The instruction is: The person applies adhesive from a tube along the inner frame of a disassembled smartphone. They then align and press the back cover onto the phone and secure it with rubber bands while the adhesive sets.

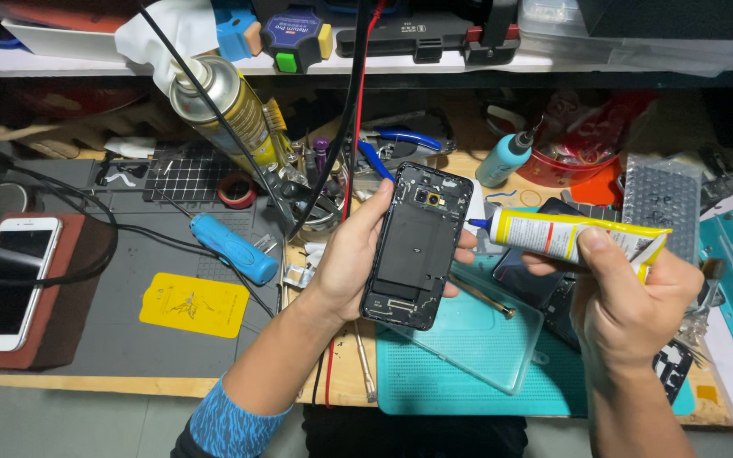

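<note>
Two grips: our left hand [351, 254] clasps the opened phone [417, 246]; our right hand [629, 297] pinches the glue tube [570, 235].
Nozzle: lies level, pointing at the phone's right edge, just beside it.

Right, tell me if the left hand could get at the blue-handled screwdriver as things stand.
Probably not at once: the left hand is full, gripping the opened phone. The blue-handled screwdriver lies close beside it on the grey mat, nothing covering it.

Cluttered wooden table [129, 386] with work mats

A grey mat [112, 339] at left carries a blue-handled screwdriver [232, 248], a yellow sheet [194, 304] and a roll of red tape [237, 190]; a teal mat [434, 382] at lower centre holds a clear glass plate [477, 339]. A white phone [6, 282] lies on a brown block [61, 297] at far left.
</note>
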Tool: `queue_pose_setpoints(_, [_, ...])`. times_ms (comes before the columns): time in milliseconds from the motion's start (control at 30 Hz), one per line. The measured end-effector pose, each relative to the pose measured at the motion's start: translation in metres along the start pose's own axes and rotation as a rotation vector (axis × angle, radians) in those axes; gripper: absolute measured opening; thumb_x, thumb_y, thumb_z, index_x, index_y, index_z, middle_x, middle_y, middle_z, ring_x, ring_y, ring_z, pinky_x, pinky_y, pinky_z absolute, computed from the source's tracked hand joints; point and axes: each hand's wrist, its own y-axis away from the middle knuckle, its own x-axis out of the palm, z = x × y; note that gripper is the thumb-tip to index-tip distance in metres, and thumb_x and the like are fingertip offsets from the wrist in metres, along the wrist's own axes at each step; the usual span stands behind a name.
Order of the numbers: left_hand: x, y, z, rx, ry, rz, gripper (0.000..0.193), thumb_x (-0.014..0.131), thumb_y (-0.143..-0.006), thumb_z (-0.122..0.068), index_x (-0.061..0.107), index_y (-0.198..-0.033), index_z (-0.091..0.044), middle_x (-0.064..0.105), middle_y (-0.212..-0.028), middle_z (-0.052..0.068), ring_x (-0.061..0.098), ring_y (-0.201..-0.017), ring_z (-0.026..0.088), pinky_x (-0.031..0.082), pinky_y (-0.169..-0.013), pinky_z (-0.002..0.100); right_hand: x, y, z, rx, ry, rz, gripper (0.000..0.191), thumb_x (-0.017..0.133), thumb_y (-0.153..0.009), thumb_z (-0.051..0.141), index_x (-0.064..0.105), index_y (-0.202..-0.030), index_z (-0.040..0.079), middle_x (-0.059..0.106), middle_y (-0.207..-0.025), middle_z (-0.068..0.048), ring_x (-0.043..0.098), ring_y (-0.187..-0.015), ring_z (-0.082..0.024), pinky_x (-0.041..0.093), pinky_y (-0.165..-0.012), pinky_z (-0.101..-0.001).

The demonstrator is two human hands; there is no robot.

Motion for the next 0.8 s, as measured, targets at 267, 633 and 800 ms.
queue_pose_setpoints(267, [0.0006, -0.0001, -0.0007, -0.010, 0.013, -0.003, 0.077, 0.019, -0.112, -0.056, 0.047, -0.148, 0.007, 0.062, -0.130, 0.032, 0.066, -0.117, 0.038, 0.063, -0.085, 0.052, -0.0003, 0.0007, -0.0004, -0.002, -0.002, 0.007, 0.023, 0.057, -0.112, -0.002, 0.059, -0.110, -0.024, 0.068, -0.102, -0.031, 0.074, -0.088, -0.037, 0.067, -0.075, -0.0445])
queue_pose_setpoints(633, [0.0008, 0.0000, -0.0015, -0.006, 0.023, 0.001, 0.077, 0.020, -0.113, -0.056, 0.047, -0.148, 0.007, 0.063, -0.128, 0.032, 0.066, -0.118, 0.038, 0.062, -0.086, 0.054, 0.0004, 0.0026, 0.0006, 0.023, -0.009, -0.001, 0.023, 0.057, -0.111, -0.001, 0.058, -0.108, -0.024, 0.068, -0.100, -0.032, 0.074, -0.085, -0.038, 0.067, -0.074, -0.0460])
queue_pose_setpoints(800, [0.0018, 0.0007, -0.0023, -0.009, 0.020, -0.021, 0.077, 0.020, -0.112, -0.056, 0.047, -0.148, 0.006, 0.063, -0.127, 0.031, 0.066, -0.118, 0.038, 0.063, -0.085, 0.053, 0.0003, 0.0034, -0.0001, 0.032, 0.003, -0.008, 0.022, 0.057, -0.111, -0.001, 0.059, -0.112, -0.023, 0.067, -0.101, -0.032, 0.074, -0.087, -0.038, 0.067, -0.079, -0.0489])
